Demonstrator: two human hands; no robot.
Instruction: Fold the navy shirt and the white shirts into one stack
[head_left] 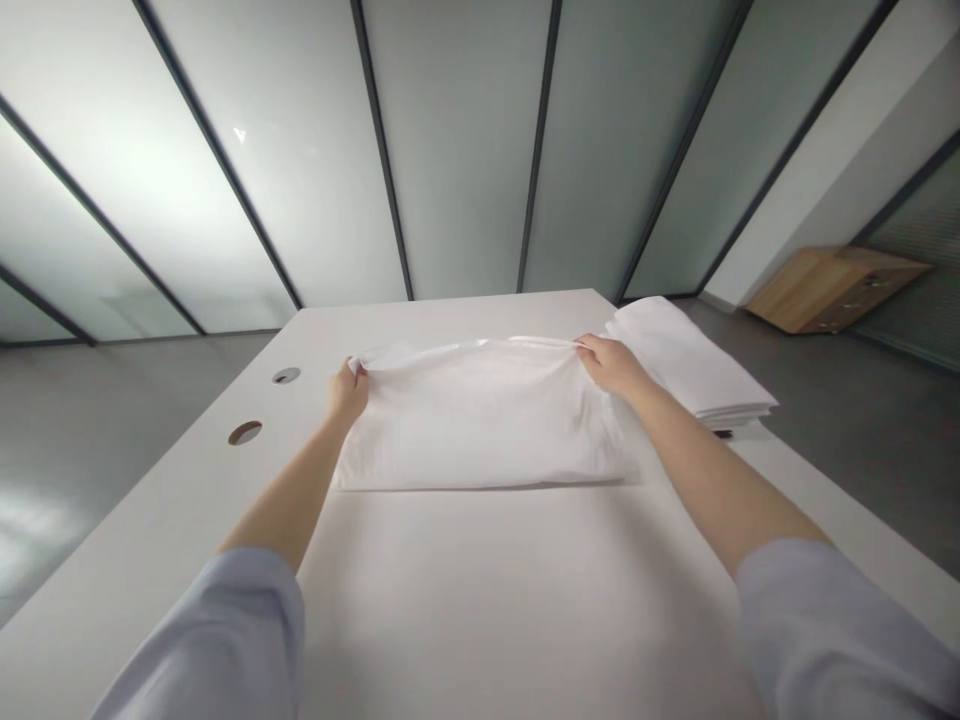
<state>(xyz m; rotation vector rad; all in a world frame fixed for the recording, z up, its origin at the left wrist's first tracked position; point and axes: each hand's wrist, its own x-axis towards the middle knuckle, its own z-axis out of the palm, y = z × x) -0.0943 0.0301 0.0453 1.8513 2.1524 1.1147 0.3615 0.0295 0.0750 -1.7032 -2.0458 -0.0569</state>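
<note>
A white cloth (pixel 480 425) lies folded flat on the white table (pixel 480 600), its near edge straight and its far edge slightly lifted. My left hand (pixel 346 392) pinches the cloth's far left corner. My right hand (pixel 611 364) grips the far right corner. Both arms reach forward over the table, in pale blue sleeves.
A stack of folded white cloths (pixel 690 365) sits at the table's right edge, just beyond my right hand. Two round cable holes (pixel 245 432) pierce the table on the left. Frosted glass wall panels stand behind; a wooden cabinet (pixel 832 288) sits on the floor at right.
</note>
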